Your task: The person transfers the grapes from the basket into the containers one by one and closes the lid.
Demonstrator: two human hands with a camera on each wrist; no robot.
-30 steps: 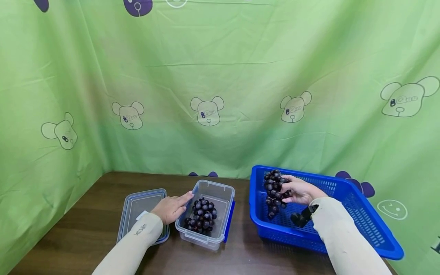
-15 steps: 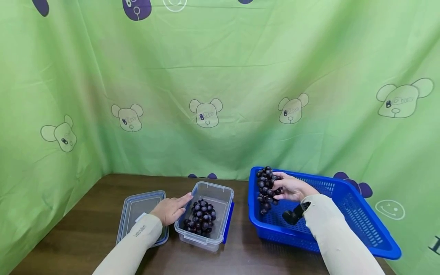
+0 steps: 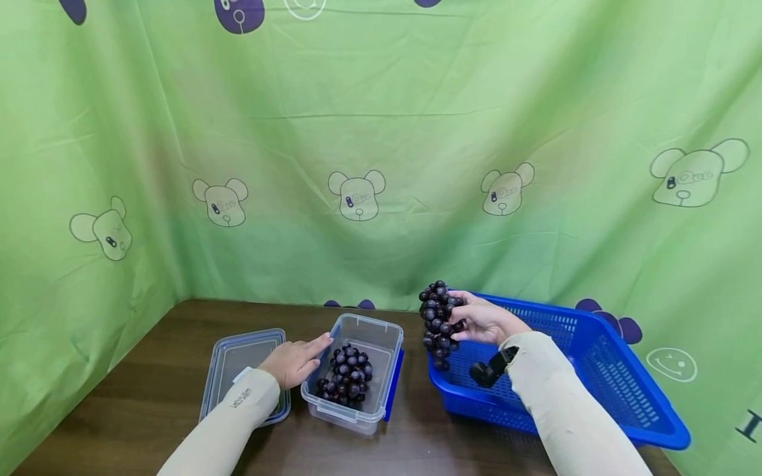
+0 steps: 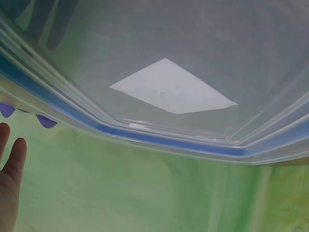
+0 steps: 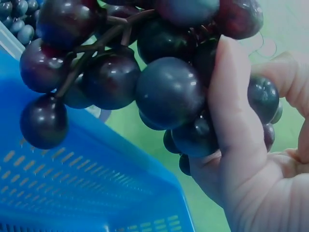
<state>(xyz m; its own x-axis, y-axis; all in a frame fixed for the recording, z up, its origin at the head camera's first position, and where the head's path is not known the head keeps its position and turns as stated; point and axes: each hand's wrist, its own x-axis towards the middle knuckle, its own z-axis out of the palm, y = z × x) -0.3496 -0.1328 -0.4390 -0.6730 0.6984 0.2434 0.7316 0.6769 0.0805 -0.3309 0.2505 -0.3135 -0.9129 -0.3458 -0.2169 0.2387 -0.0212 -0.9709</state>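
Note:
My right hand (image 3: 485,322) grips a bunch of dark grapes (image 3: 438,324) at the left end of the blue basket (image 3: 601,337). Close up in the right wrist view, thumb and fingers curl round the grapes (image 5: 170,92), and a brown stem shows among them. My left hand (image 3: 292,362) lies with straight fingers, its fingertips at the left rim of a clear plastic container (image 3: 383,324). Inside that container sits another bunch of dark grapes (image 3: 348,373). A clear lid (image 3: 229,370) with a blue seal lies left of it, partly under my left wrist in the head view.
The container's blue side clip (image 3: 395,387) hangs open on its right, facing the basket. A green curtain (image 3: 357,258) rises behind the brown table (image 3: 161,357). A white label (image 4: 174,89) on the lid shows in the left wrist view.
My right hand has carried the bunch of grapes leftward, from over the basket's inside to its left rim. The left hand stays at the container's rim.

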